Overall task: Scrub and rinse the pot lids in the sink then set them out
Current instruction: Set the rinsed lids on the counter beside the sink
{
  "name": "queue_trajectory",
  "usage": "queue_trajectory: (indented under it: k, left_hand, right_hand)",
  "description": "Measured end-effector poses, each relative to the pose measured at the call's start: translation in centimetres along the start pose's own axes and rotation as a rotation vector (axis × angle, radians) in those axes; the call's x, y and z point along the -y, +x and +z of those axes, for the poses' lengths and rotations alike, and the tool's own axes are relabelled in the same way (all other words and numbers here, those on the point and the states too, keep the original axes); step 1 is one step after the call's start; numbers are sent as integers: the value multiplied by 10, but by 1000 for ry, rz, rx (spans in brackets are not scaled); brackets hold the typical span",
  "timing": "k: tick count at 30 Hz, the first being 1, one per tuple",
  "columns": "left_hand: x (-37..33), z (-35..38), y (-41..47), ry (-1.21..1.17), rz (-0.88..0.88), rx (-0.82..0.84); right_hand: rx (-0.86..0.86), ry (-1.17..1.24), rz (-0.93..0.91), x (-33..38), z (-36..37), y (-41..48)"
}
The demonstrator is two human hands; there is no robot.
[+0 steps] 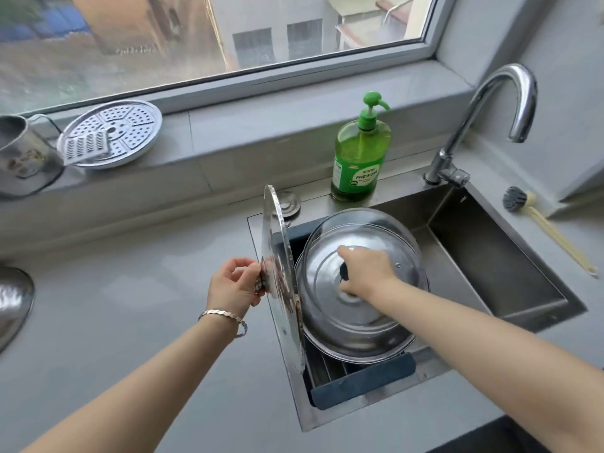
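Your two forearms enter from the lower edge, both cut off by the frame; a bracelet (223,317) circles the left wrist. Left hand (233,284): fingers and thumb pinch the knob of the upright lid (280,256), which stands on edge, seen almost edge-on, at the left rim of the sink (490,243). That knob is largely hidden behind your fingers and the lid's rim, and you cannot tell whether the lid's lower edge rests on anything. Right hand (367,271): fingers curl round the dark knob of the domed lid (353,318), which lies dome up over the dark rack (362,380) in the left part of the sink; the hand covers most of the knob. A paler curved rim shows behind the domed lid; whether it belongs to another lid is unclear. Behind the sink stand a green soap bottle (359,152) and the faucet (490,99); a brush (516,199) lies on the surface to the right. On the window ledge, a perforated steamer plate (130,125) carries a small grater (86,147). A metal cup (19,152) and a metal bowl (13,299) are cut off at the left edge.
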State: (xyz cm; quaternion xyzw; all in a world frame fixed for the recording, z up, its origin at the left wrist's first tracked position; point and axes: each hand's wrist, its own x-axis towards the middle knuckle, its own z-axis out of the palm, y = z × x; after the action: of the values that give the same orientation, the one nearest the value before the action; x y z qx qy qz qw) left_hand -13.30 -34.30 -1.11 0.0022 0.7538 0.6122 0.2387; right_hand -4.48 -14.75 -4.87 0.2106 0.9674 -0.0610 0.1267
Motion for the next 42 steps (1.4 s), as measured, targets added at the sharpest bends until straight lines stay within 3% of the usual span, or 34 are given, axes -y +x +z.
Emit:
queue_trajectory:
  k: [3, 6, 10, 17, 20, 21, 23, 27, 30, 36, 42]
  left_hand:
    - [-1, 3, -2, 5, 7, 2]
    - [-3, 13, -7, -14, 13, 38]
    - [-7, 27, -14, -52, -7, 96]
    - [-7, 33, -23, -86, -45, 176]
    - [-12, 13, -21, 23, -21, 169]
    - [-12, 1, -18, 102, 5, 152]
    - [-10, -33, -11, 294, 64, 110]
    - [1, -130, -9, 664, 119, -23]
    - [15, -211, -16, 855, 98, -121]
    - [66, -386, -27, 1029, 32, -219]
    - [122, -559, -38, 1169, -50, -236]
  right_hand:
    - [-201, -153, -25, -13, -30, -15]
    - [-280, -311, -18, -18, -52, -33]
    - [-378, -348, -113, -25, -55, -45]
    - [-482, -297, -89, -23, -58, -55]
    - [-365, -277, -71, -12, -69, -58]
    - [-219, -213, -46, -6, -70, -59]
    - [-61, -86, -5, 12, -70, -58]
    - [65, 67, -32, 74, -53, -47]
    - [90, 48, -137, 138, -41, -38]
    - [95, -8, -321, 288, -14, -37]
    - [157, 23, -394, 461, 15, -48]
